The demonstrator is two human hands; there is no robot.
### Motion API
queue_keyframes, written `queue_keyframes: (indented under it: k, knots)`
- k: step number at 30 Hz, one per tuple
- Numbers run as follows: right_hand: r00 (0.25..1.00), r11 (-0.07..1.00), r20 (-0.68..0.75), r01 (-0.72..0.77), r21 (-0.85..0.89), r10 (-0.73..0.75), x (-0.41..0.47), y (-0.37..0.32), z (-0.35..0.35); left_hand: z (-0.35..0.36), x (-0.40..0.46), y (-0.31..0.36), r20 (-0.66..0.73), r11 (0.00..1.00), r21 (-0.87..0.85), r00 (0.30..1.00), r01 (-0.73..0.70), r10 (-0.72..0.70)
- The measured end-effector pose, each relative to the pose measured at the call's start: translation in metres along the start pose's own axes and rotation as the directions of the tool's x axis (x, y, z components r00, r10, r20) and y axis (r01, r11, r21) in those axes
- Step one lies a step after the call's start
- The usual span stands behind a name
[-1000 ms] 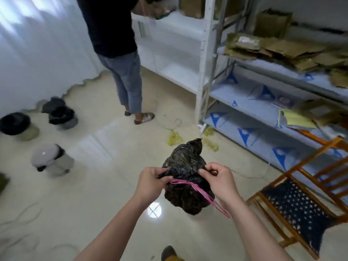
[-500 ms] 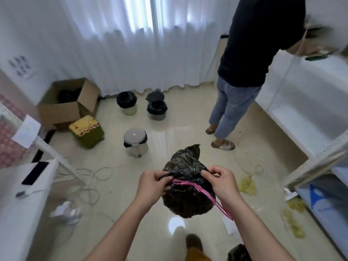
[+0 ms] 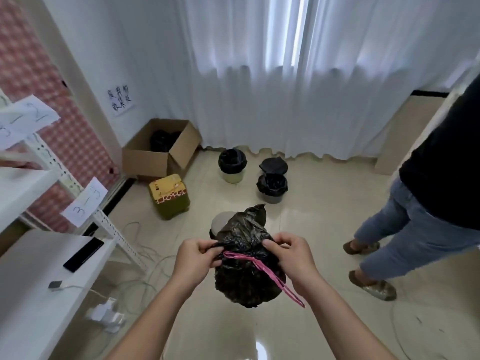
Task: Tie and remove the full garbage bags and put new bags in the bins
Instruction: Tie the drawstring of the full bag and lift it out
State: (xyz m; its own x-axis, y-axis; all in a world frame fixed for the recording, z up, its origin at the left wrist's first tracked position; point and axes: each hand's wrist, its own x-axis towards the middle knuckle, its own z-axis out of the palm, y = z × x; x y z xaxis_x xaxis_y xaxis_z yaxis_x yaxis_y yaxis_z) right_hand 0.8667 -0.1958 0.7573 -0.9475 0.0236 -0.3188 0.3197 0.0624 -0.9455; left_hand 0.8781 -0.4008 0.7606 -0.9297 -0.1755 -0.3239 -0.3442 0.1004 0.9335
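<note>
Hands: left hand (image 3: 193,258) and right hand (image 3: 291,257) pinch the neck of a garbage bag (image 3: 246,276), held above the floor (image 3: 324,229) | pink drawstring (image 3: 259,266) dangles | bins (image 3: 232,166) beyond, by curtain (image 3: 259,74)

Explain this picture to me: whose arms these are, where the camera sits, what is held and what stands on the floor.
There is no machine here. The camera is worn on a person's head and looks forward and down, so the two bare arms are the wearer's own. The left hand and the right hand pinch the gathered neck of a full black garbage bag, held up in the air. A pink drawstring is wrapped round that neck, its loose end hanging. On the floor stand three small bins lined with black bags, a cardboard box and a green stool. A second person stands at the right.
</note>
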Motion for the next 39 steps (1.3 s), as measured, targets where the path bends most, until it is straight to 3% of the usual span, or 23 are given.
queue_keyframes:
  k: [6, 15, 22, 32, 39]
  knots:
    - [0.999, 0.997, 0.033, 0.043, -0.057, -0.042, 0.133, -0.043, 0.014, 0.005, 0.125, 0.031, -0.06, 0.998, -0.044, 0.997, 0.042, -0.044]
    - [0.997, 0.999, -0.077, -0.005, -0.037, 0.003, 0.326, -0.095, 0.017, 0.038, 0.336, 0.099, -0.001, 0.998, -0.023, 0.998, 0.058, -0.058]
    - [0.997, 0.997, -0.07, 0.024, -0.067, -0.029, 0.48, -0.152, 0.001, 0.072, 0.485, 0.157, 0.036, 0.999, -0.021, 0.998, 0.045, -0.044]
    - [0.989, 0.983, 0.147, 0.054, -0.178, -0.027, 0.733, -0.204, -0.013, 0.126, 0.68, 0.213, -0.193, 0.991, -0.106, 0.976, 0.08, -0.1]
    - [0.952, 0.965, 0.303, 0.109, -0.238, -0.033, 0.87, -0.268, 0.039, 0.106, 0.785, 0.252, -0.361, 0.973, -0.206, 0.916, 0.106, -0.176]
